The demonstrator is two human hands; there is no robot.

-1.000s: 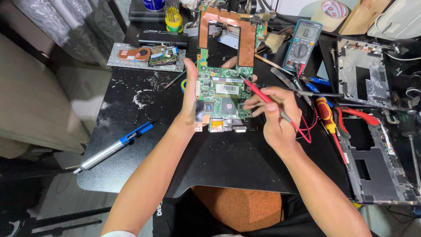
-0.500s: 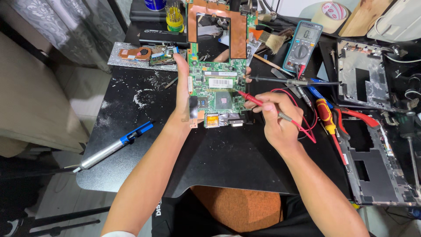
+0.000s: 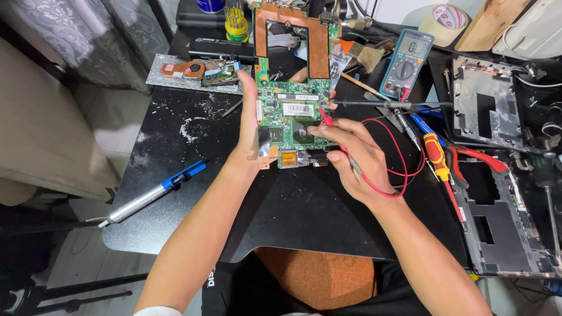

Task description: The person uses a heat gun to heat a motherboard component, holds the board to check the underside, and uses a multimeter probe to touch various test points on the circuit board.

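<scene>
Lengthwise, the green circuit board [image 3: 291, 114] runs away from the person, its copper-coloured frame end pointing to the far side of the bench [image 3: 175, 152] and its connector end toward the body. It sits above the black mat, near the middle of the bench's far half. The left hand [image 3: 250, 126] has its grip closed on the board's left long edge, fingers wrapped behind it. The right hand [image 3: 351, 155] pinches a red probe [image 3: 335, 136] like a pen, its tip pointing left and away onto the board's lower right part; the red lead [image 3: 404, 158] loops off to the right. A black probe [image 3: 386, 105] lies crosswise just past the right hand, pointing at the board's right edge. Right of the board, screwdrivers [image 3: 436, 158], a multimeter [image 3: 406, 63] and an opened laptop shell [image 3: 503, 228] crowd close. Left of it, the mat lies mostly open as far as a blue-tipped desoldering pump [image 3: 155, 192] near the bench's left edge.
</scene>
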